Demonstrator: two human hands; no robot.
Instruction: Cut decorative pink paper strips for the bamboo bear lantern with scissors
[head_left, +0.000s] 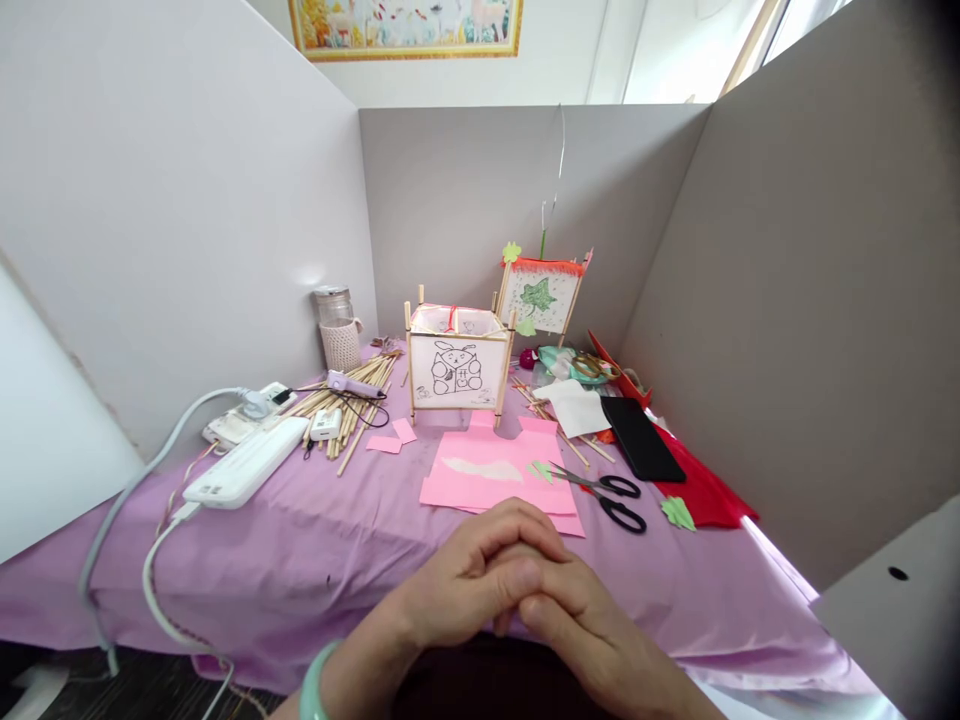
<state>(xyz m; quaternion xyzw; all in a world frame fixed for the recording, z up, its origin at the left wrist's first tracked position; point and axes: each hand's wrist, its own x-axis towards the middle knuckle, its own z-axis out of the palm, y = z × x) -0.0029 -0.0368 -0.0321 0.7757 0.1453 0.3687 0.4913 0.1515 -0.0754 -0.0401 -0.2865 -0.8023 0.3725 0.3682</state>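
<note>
My left hand (466, 582) and my right hand (579, 612) are clasped together at the table's front edge, fingers closed over one another. No object shows in either of them. Just beyond lie stacked pink paper sheets (469, 458) with a whitish patch on top. Black-handled scissors (600, 485) rest partly on the sheets, their blades slightly apart beside small green paper scraps (540, 470). Behind the paper stands a stick-framed paper lantern (459, 372) with a rabbit drawing on its front panel.
A second lantern (541, 297) with a green leaf stands behind. Wooden sticks (352, 405), a lilac glue gun (356, 385), a white power bank (246, 462) and cables lie left. A black phone-like slab (641, 438) and red material (709, 485) lie right. Grey partitions (465, 190) enclose the table.
</note>
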